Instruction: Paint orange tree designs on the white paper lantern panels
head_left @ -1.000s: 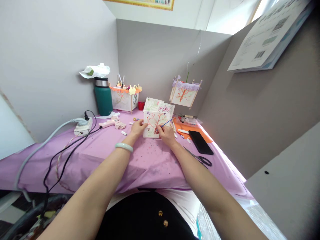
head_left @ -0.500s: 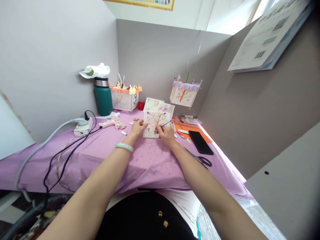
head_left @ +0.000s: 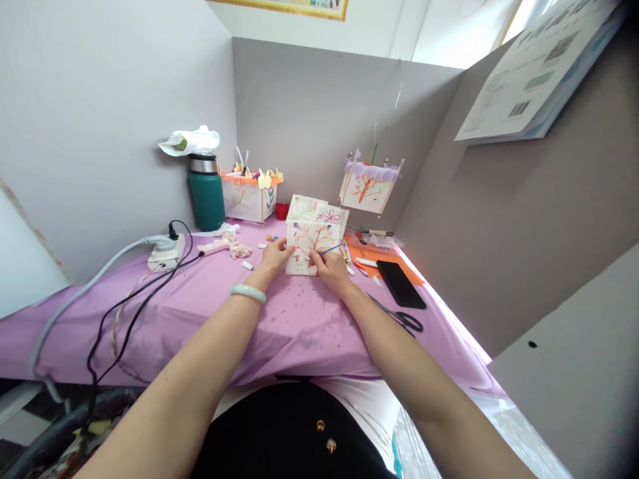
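Observation:
A white paper panel (head_left: pixel 304 266) with a red-and-orange branching tree drawn on it stands upright on the table, facing me. Behind it, paper panels with a pink flower (head_left: pixel 330 215) and green leaf shapes (head_left: pixel 302 210) rise higher. My left hand (head_left: pixel 274 257) is closed on the panel's left edge, thumb in front. In the fingers of my right hand (head_left: pixel 331 267) is a thin blue pen (head_left: pixel 331 249), its back end slanting up to the right. The pen's tip is hidden at my fingers, close to the drawing, so contact cannot be made out.
Scissors (head_left: pixel 410 322), a black phone (head_left: pixel 401 285) and an orange sheet (head_left: pixel 367 254) lie at right. A painted paper lantern (head_left: pixel 370 189) hangs behind. Leftward are a green bottle (head_left: pixel 206 196), a decorated paper box (head_left: pixel 244 203), a pink glue gun (head_left: pixel 214 247) and a corded power strip (head_left: pixel 166 254).
My right hand has shifted very slightly left with the pen, whose back end sits a little lower. My left hand and the panel have stayed put.

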Available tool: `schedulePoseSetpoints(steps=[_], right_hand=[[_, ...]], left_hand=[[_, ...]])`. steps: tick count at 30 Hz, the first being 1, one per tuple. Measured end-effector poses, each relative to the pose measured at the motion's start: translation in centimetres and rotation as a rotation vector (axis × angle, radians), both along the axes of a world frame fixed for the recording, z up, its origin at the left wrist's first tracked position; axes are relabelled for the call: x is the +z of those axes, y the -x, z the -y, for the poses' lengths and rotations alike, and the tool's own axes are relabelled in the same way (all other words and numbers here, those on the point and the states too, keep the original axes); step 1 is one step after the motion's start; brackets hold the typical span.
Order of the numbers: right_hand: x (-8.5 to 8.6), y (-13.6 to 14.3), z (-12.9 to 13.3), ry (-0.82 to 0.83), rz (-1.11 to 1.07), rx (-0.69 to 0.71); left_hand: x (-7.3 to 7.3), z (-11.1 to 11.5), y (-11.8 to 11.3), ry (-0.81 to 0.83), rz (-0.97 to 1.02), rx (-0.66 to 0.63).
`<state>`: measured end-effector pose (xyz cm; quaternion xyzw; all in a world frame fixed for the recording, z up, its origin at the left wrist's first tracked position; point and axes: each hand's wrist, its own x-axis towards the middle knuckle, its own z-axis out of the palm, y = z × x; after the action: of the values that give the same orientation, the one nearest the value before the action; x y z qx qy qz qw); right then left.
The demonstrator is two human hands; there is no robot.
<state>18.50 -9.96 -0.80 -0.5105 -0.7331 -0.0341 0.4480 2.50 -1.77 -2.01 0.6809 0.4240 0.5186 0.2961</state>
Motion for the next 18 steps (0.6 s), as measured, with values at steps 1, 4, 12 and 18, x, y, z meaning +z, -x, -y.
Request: schedulePoseSetpoints(steps=[1, 4, 12, 18], right_hand=[[-0.07, -0.02, -0.05, 0.002, -0.005, 0.004], [-0.18, -0.07, -0.16, 0.002, -0.006, 0.005], [0.08, -0.06, -0.05, -0.03, 0.026, -0.056], [-0.03, -0.02, -0.09, -0.019, 0.013, -0.036]], left_hand=[[-0.03, -0.05, -0.01, -0.004, -0.01, 0.001], [-0.05, -0.11, -0.03, -0.01, -0.027, 0.003], [-0.03, 0.0, 0.05, -0.013, -0.023, -0.006], [-0.03, 0.09, -0.06, -0.001, 0.009, -0.018]])
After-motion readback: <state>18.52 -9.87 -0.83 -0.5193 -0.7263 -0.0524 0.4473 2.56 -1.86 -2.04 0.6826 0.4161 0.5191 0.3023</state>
